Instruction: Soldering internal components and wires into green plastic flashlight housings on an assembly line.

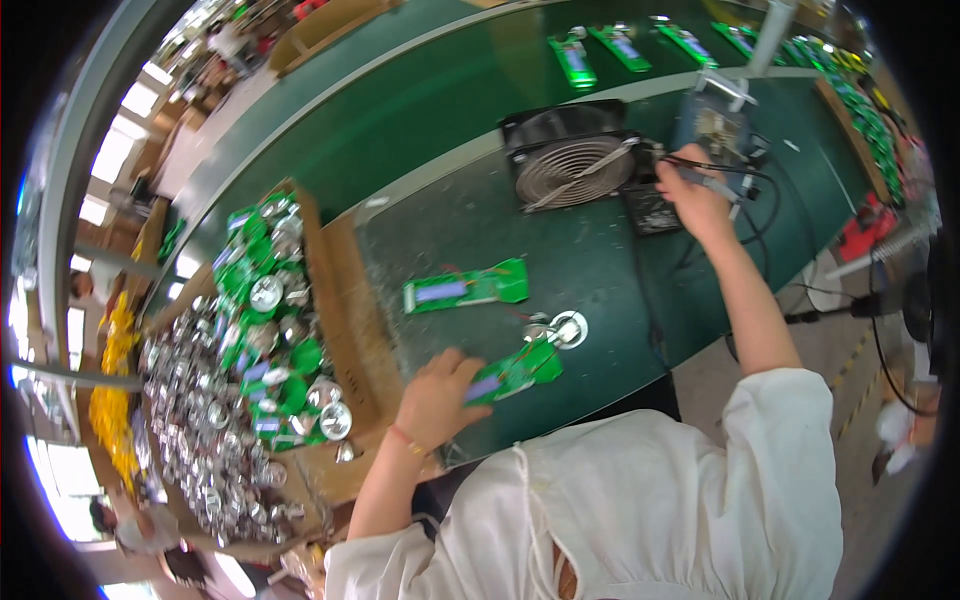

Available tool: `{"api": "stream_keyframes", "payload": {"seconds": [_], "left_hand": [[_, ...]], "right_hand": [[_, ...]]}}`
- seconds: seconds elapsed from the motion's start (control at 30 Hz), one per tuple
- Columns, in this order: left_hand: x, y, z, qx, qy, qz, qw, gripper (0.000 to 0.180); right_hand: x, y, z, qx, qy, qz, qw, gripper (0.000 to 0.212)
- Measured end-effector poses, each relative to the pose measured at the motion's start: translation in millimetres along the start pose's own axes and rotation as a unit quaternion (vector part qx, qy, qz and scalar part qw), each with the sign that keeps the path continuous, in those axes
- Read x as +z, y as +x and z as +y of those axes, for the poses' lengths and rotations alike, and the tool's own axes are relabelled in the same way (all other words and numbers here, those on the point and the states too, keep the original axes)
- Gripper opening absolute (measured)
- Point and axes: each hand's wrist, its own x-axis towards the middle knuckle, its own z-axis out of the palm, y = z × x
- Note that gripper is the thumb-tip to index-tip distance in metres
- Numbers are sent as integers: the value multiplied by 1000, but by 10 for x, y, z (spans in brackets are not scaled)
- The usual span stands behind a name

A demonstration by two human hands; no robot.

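My left hand [440, 396] grips the left end of a green board [518, 374] between thumb and fingers, low on the dark green work mat. This board carries a lilac cell and thin wires. At its far right end lies a round silver and white lamp part [569, 330], joined by wires as far as I can make out. My right hand [697, 200] is closed round the grey handle of a soldering iron [718, 186], beside a small metal stand [716, 128]. A second green board [465, 287] with a lilac cell lies flat beyond the first.
A black fan [572, 165] with a wire guard stands at the mat's far side. Cardboard boxes [345, 330] at left hold green boards and silver lamp cups [205, 420]. Several boards [572, 62] lie on the green belt [400, 110]. Black cables [765, 215] loop near my right wrist.
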Motion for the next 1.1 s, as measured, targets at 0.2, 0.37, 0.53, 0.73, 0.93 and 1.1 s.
{"api": "stream_keyframes", "payload": {"seconds": [0.2,0.37,0.53,0.73,0.93,1.1], "left_hand": [[-387,233,-132,-5,18,119,993,53],[-102,766,-320,57,233,174,955,58],[-42,681,-178,5,62,115,991,55],[135,686,13,4,43,327,944,20],[219,762,12,20,-107,320,941,12],[207,750,-18,-50,-189,318,928,12]], "right_hand": [[-406,-357,-472,-77,-59,32,995,15],[-649,-897,-502,45,187,54,980,18],[-408,-1342,-412,54,270,-40,961,20],[-5,-1386,-501,61,308,-126,941,19],[245,-1377,-564,14,305,-164,938,19],[456,-1406,-514,-30,280,-215,935,14]]}}
